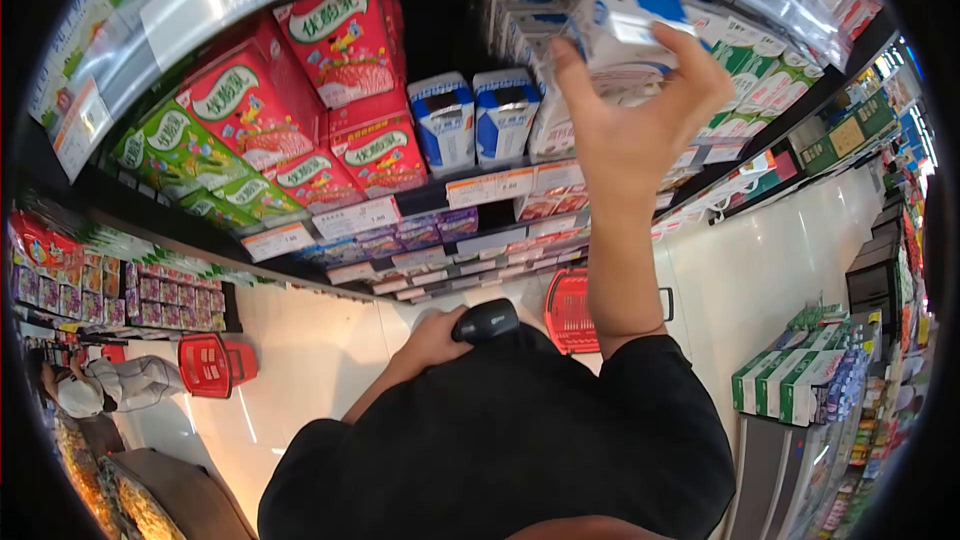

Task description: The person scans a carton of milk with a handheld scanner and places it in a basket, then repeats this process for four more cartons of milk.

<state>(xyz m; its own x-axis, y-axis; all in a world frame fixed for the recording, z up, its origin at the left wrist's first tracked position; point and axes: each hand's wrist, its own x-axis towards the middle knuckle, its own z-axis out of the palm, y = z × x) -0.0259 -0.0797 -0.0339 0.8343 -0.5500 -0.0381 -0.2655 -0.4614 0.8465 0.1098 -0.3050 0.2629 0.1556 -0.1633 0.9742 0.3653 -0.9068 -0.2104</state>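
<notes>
My right hand is raised to the shelf and grips a white and blue milk carton pack at its top. Two matching blue and white cartons stand on the shelf to its left. My left hand is low against my dark shirt and holds a black handheld scanner.
Red and green drink cases fill the shelf's left part, with price labels along its edge. Two red shopping baskets sit on the pale floor. A person in white crouches at far left. Green boxes stack at right.
</notes>
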